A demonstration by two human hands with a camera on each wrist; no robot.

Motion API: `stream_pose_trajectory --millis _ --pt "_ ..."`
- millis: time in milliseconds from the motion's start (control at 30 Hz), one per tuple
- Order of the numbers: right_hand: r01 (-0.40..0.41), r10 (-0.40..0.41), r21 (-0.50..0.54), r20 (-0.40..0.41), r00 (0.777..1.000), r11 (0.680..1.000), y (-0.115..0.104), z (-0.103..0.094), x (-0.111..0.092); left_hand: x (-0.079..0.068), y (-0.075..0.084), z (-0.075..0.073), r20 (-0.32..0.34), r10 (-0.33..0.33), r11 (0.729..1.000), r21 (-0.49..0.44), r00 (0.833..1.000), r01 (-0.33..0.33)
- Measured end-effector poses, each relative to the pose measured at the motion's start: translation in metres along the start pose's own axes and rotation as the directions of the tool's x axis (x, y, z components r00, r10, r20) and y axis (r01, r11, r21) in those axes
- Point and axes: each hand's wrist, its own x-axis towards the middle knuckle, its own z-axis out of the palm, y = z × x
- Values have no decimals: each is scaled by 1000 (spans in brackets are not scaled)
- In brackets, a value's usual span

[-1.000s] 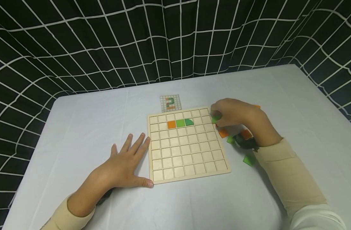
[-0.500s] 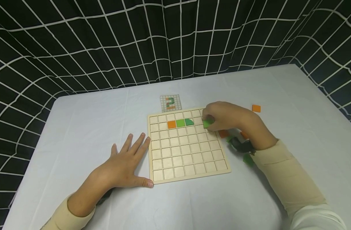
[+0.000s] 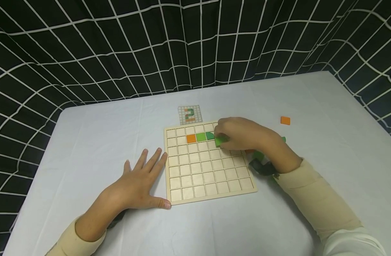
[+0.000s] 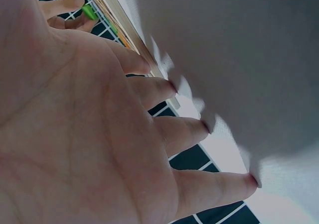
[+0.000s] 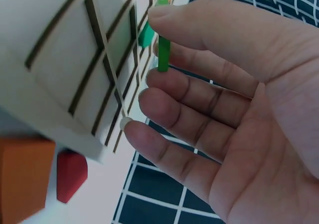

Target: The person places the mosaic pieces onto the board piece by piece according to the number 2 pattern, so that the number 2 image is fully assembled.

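Counts by kind
One grid board, one patterned card; at least five green tiles, three orange tiles, one red tile

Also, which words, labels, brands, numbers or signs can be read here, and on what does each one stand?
"2": probably this digit, formed in colour on the small grid card.
No other text is readable, on the wooden board or elsewhere.

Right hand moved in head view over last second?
Yes: leftward in the picture, judged against the wooden grid board. The right hand went from the board's right edge to over its upper right squares, pinching a green tile.
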Motion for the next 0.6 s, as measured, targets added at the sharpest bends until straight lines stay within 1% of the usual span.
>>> stream_pose_trajectory --millis 67,333,600 --pt "22 -22 -9 -18 1000 1000 -3 2 1 0 0 0 0 1 1000 -2 1000 -1" --pt "51 -53 -49 -56 997 998 -10 10 5 0 1 0 -1 -2 1000 -4 1000 2" --pt "45 -50 -62 -82 995 997 -14 14 7 0 1 -1 0 -5 1000 -8 1000 5"
